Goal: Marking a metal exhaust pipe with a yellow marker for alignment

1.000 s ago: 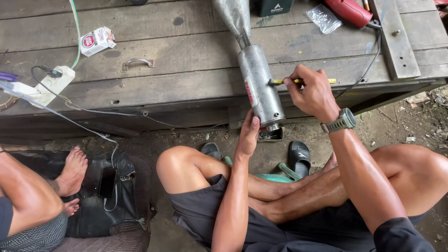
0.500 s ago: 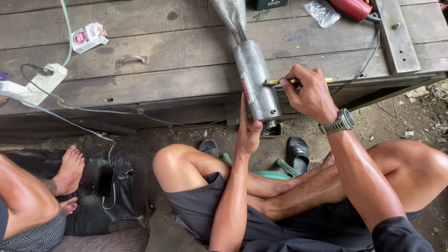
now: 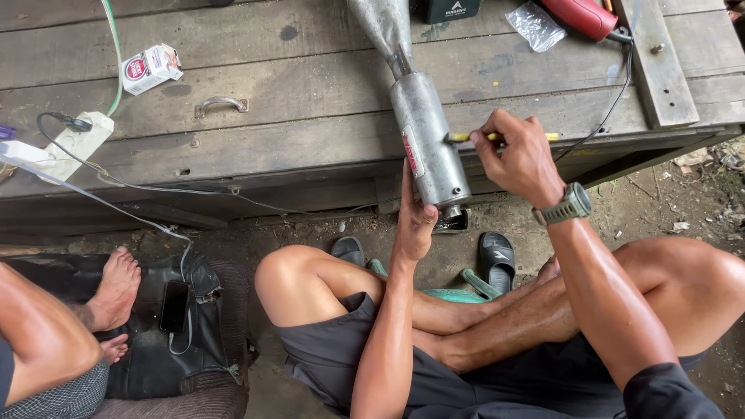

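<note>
The silver exhaust muffler (image 3: pixel 425 143) is steadied by the left hand (image 3: pixel 413 221) (fingers pressed on its 6 o'clock end); a yellow-handled tool (image 3: pixel 497 136) is pinched by the right hand (image 3: pixel 518 159), its tip at the muffler's side, work apparently unfinished.

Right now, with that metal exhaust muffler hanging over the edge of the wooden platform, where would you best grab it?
Probably the muffler round canister, wrapped from the left side, where the left hand rests near its overhanging end; the right hand works a yellow-handled tool on the other side.
</note>
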